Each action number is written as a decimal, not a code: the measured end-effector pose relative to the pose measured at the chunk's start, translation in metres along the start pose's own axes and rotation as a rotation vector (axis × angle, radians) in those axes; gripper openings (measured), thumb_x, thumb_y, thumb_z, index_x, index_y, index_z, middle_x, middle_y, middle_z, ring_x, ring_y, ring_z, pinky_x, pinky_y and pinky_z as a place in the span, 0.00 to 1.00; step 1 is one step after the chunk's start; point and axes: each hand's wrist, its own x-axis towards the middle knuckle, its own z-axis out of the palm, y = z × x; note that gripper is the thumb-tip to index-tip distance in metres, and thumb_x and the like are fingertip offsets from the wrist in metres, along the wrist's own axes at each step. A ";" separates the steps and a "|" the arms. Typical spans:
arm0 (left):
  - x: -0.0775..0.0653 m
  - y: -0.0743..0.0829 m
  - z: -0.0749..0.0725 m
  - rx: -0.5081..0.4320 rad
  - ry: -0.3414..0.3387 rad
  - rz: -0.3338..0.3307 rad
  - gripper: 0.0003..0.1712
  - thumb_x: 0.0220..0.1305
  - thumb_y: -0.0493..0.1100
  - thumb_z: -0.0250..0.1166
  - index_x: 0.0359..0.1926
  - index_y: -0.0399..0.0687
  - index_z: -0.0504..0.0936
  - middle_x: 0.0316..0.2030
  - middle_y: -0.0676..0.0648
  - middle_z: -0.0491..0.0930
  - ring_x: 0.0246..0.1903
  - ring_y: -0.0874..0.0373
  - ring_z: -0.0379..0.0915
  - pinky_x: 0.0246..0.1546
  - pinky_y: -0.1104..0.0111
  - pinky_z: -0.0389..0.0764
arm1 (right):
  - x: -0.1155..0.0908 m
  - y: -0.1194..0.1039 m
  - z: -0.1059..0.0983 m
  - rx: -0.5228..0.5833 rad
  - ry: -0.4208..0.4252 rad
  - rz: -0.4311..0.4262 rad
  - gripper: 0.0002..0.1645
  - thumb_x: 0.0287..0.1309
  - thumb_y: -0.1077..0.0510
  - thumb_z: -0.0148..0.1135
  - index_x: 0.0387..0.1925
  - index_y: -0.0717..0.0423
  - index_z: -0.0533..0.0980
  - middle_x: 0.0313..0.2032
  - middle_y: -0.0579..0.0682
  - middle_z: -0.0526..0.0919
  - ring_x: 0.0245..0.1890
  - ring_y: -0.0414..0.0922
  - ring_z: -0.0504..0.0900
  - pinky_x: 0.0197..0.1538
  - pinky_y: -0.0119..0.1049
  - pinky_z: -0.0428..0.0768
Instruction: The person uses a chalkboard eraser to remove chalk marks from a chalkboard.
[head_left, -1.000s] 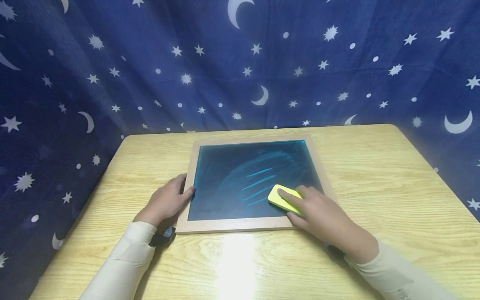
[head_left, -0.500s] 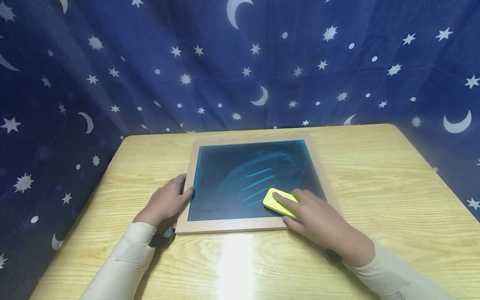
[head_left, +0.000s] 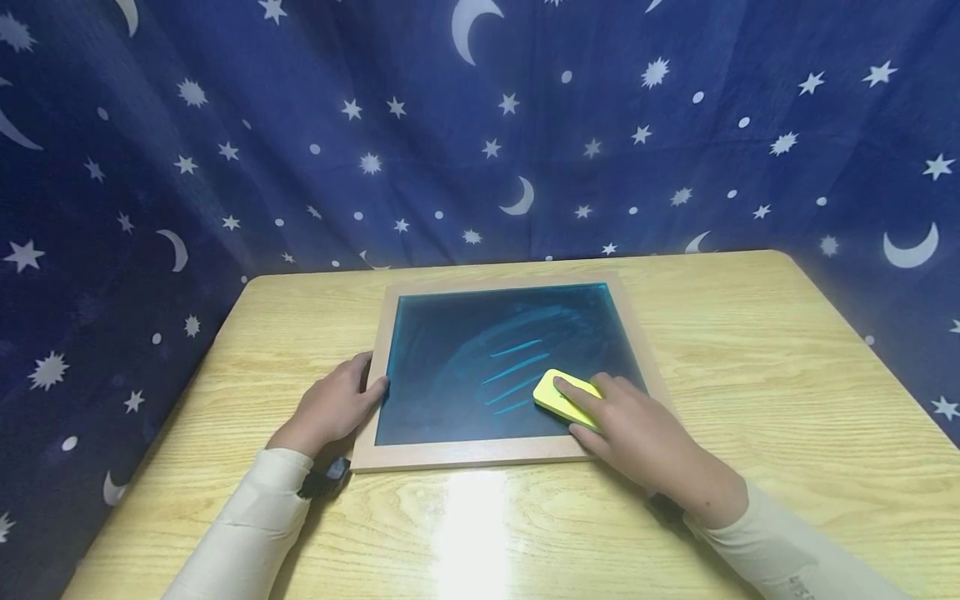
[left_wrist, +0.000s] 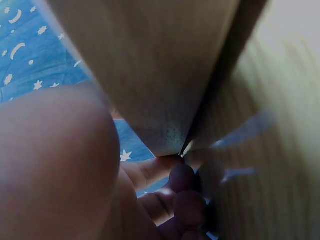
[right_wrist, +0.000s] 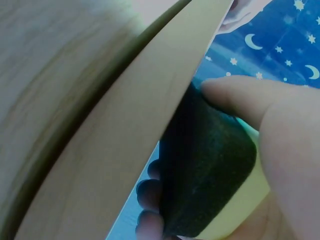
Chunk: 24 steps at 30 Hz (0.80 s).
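Note:
A chalkboard (head_left: 450, 367) in a light wooden frame lies on the table, with several light-blue chalk strokes (head_left: 517, 365) and a faint smear above them. My left hand (head_left: 330, 404) grips the frame's left side, thumb on top; in the left wrist view its fingers (left_wrist: 150, 172) bend against the end of the wooden edge (left_wrist: 150, 65). Over the board's lower right, my right hand (head_left: 637, 429) holds a yellow eraser (head_left: 555, 396), the index finger lying along its top. From the right wrist, the eraser's dark felt side (right_wrist: 207, 165) shows between thumb and fingertips (right_wrist: 150, 194).
The wooden table (head_left: 750, 375) extends around the board on all sides, with a bright glare patch near the front. A dark blue curtain (head_left: 420, 192) with stars and moons hangs behind and along the sides. A dark wrist device (head_left: 327, 477) sits by the left cuff.
The right hand with the eraser shifted slightly down and left, then back up and right. The chalk strokes look much the same. The left hand stayed on the frame.

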 end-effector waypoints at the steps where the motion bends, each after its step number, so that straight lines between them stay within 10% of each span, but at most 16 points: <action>1: 0.000 0.000 0.000 0.001 0.001 0.001 0.37 0.75 0.58 0.47 0.75 0.41 0.60 0.67 0.33 0.70 0.59 0.37 0.75 0.55 0.40 0.74 | 0.000 0.001 0.000 -0.001 -0.002 0.009 0.34 0.61 0.47 0.66 0.69 0.42 0.71 0.38 0.53 0.77 0.34 0.46 0.74 0.37 0.44 0.79; 24: -0.001 -0.001 -0.001 -0.004 0.000 0.007 0.36 0.75 0.58 0.47 0.74 0.42 0.60 0.65 0.34 0.72 0.59 0.37 0.75 0.54 0.40 0.75 | 0.003 0.021 -0.009 -0.017 -0.010 0.108 0.35 0.60 0.50 0.68 0.68 0.48 0.72 0.38 0.59 0.78 0.31 0.50 0.76 0.29 0.47 0.77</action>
